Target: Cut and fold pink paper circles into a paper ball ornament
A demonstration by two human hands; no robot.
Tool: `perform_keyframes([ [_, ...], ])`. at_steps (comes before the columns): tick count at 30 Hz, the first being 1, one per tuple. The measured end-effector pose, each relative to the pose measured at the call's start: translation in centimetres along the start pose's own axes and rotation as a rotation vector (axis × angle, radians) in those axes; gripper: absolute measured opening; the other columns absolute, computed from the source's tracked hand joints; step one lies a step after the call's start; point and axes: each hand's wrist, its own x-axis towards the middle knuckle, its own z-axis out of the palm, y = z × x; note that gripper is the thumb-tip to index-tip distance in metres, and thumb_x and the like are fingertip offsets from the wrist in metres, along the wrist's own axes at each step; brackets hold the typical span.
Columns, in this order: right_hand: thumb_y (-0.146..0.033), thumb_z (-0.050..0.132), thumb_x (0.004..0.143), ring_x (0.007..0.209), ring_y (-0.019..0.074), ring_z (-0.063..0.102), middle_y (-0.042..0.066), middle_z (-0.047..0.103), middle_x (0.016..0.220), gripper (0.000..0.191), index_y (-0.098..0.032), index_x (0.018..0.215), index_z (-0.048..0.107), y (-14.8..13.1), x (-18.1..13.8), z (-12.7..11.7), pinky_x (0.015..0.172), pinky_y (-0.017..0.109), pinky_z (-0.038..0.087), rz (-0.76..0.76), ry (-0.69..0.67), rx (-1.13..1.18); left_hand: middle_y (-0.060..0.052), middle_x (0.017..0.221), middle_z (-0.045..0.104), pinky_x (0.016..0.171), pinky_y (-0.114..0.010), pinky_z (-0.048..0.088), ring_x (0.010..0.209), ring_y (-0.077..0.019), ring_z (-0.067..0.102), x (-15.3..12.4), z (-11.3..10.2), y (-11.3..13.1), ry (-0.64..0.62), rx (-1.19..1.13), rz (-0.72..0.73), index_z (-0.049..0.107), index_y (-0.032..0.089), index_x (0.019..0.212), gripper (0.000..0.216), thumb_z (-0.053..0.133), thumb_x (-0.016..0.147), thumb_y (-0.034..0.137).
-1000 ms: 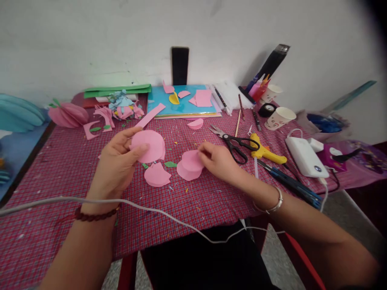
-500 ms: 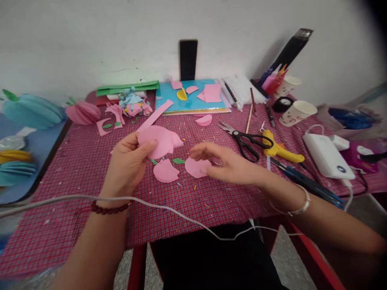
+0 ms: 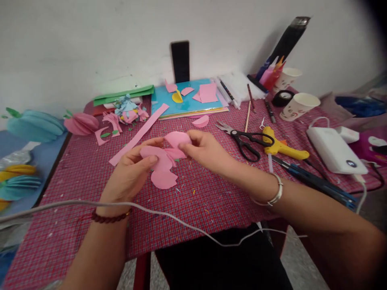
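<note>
My left hand [image 3: 131,175] pinches a stack of folded pink paper circles [image 3: 157,158] above the red checked tablecloth [image 3: 193,201]. My right hand [image 3: 205,151] pinches another folded pink paper circle [image 3: 177,139] and holds it against the stack. One more pink paper piece [image 3: 165,180] lies on the cloth just below my hands. A long pink paper strip [image 3: 139,135] lies to the left of them.
Black scissors [image 3: 246,141], a yellow glue gun [image 3: 282,147], pens and a white power bank [image 3: 334,149] lie to the right. Paper cups [image 3: 298,105] stand at the back right. Coloured sheets [image 3: 187,98] and a black phone [image 3: 180,60] are at the back. A white cable [image 3: 169,217] crosses near me.
My right hand picked a pink circle up off the cloth and brought it left to the stack in my left hand. The view shifted slightly.
</note>
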Motion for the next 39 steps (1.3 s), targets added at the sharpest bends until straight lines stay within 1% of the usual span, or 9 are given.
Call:
perform_keyframes([
  [7,-0.016,0.049,0.082,0.062,0.0101,0.055,-0.004,0.055,0.069,0.005,-0.019,0.078,0.05,0.1,0.9,2.9,0.06,0.024,0.046,0.072,-0.308,0.381,-0.001,0.07,0.069,0.059,-0.024,0.054,0.063,-0.0144,0.063,0.8,-1.5,0.0,0.09,0.002,-0.08,0.072,0.019,0.076,0.015,0.081,0.065,0.026],
  [10,-0.019,0.053,0.083,0.074,0.0136,0.06,0.001,0.064,0.08,0.006,-0.018,0.086,0.058,1.9,1.8,-0.4,0.069,0.028,0.047,-0.037,-0.319,0.046,-0.003,0.074,0.07,0.06,-0.024,0.054,0.065,-0.0151,0.063,1.1,-2.5,0.6,0.212,0.014,-0.097,0.073,0.019,0.079,0.022,0.083,0.061,0.025],
  [14,-0.012,0.045,0.087,0.091,0.0209,0.059,0.011,0.067,0.103,0.026,-0.015,0.103,0.065,4.8,4.3,-6.1,0.081,0.034,0.043,-0.104,-0.012,-0.689,-0.002,0.085,0.071,0.057,-0.021,0.053,0.067,-0.0137,0.063,1.2,-3.3,1.2,0.279,-0.017,-0.118,0.072,0.022,0.093,0.035,0.083,0.06,0.021],
  [19,-0.003,0.045,0.082,0.112,0.0289,0.05,0.016,0.057,0.126,0.047,-0.015,0.125,0.058,7.2,7.5,-9.1,0.091,0.04,0.035,-0.183,-0.092,-1.069,-0.002,0.089,0.071,0.059,-0.02,0.053,0.069,-0.0129,0.064,1.4,-3.5,1.1,0.272,-0.02,-0.188,0.07,0.02,0.101,0.047,0.085,0.057,0.023],
  [23,-0.011,0.049,0.087,0.11,0.0293,0.049,0.014,0.061,0.118,0.029,-0.018,0.109,0.067,7.6,9.0,-9.2,0.092,0.041,0.032,-0.165,-0.155,-1.005,-0.004,0.089,0.071,0.06,-0.022,0.053,0.071,-0.0148,0.064,1.3,-3.9,0.6,0.207,0.046,-0.21,0.07,0.017,0.097,0.042,0.084,0.059,0.027],
  [28,-0.019,0.047,0.09,0.094,0.0263,0.053,0.015,0.064,0.094,0.021,-0.012,0.08,0.065,7.3,9.4,-9.4,0.082,0.037,0.036,-0.065,-0.053,-0.808,-0.006,0.09,0.071,0.059,-0.022,0.051,0.07,-0.0153,0.064,1.1,-4.5,0.6,0.193,0.098,-0.24,0.07,0.017,0.101,0.044,0.083,0.061,0.028],
  [32,-0.022,0.047,0.085,0.064,0.0154,0.051,0.001,0.057,0.066,0.019,-0.016,0.07,0.056,6.9,7.0,-9.1,0.061,0.026,0.038,0.068,-0.044,-0.541,-0.006,0.092,0.071,0.06,-0.024,0.05,0.072,-0.0166,0.064,2.8,-4.0,0.6,0.144,0.2,-0.261,0.069,0.018,0.101,0.04,0.08,0.064,0.029],
  [36,-0.03,0.047,0.081,0.051,0.0103,0.044,-0.004,0.048,0.056,0.02,-0.019,0.064,0.048,6.5,3.7,-8.3,0.05,0.021,0.034,0.166,-0.074,-0.274,-0.007,0.096,0.071,0.063,-0.029,0.05,0.075,-0.0198,0.065,6.3,-2.0,-0.5,-0.105,0.448,-0.314,0.067,0.019,0.106,0.037,0.07,0.07,0.029],
  [39,-0.032,0.048,0.079,0.048,0.0094,0.04,-0.005,0.045,0.054,0.02,-0.019,0.063,0.047,5.9,1.6,-7.7,0.047,0.021,0.032,0.199,-0.072,-0.136,-0.01,0.102,0.07,0.079,-0.039,0.05,0.091,-0.0261,0.064,7.7,0.1,-1.2,-0.131,0.796,-0.144,0.068,0.018,0.102,0.035,0.064,0.068,0.026],
])
